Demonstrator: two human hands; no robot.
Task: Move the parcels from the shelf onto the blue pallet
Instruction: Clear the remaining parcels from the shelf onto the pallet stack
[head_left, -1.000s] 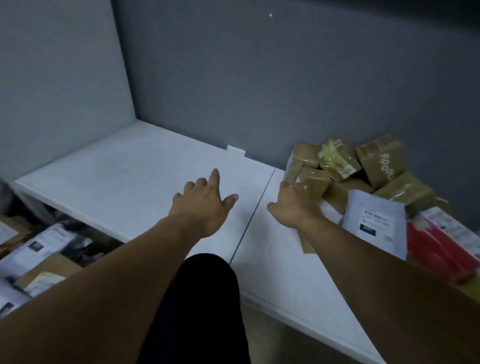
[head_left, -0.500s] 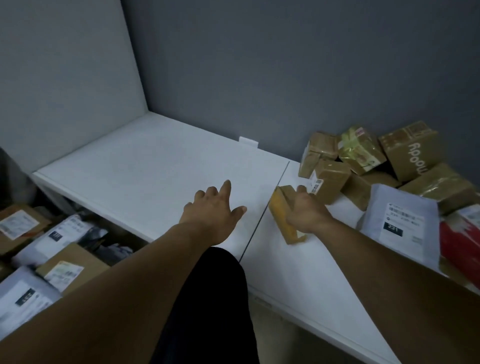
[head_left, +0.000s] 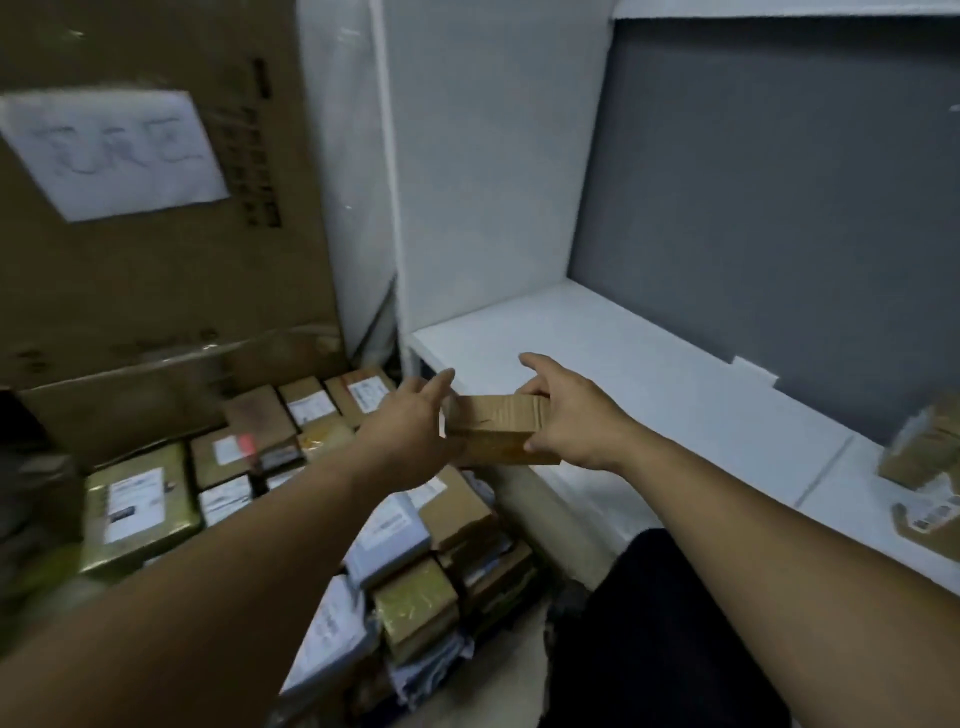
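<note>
Off the shelf's (head_left: 649, 374) left front corner, above the floor pile (head_left: 395, 530): one small brown parcel (head_left: 496, 423), held in the air. My right hand (head_left: 571, 415) pinches its right end, thumb below, fingers curled over the top. My left hand (head_left: 408, 431) touches its left end, one digit straight; the rest are hidden, so I cannot tell whether it grips. More boxes (head_left: 919, 447) sit on the shelf at far right.

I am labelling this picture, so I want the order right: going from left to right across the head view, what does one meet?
Gold-taped parcel → left hand → brown parcel → right hand → parcels on the shelf.
</note>
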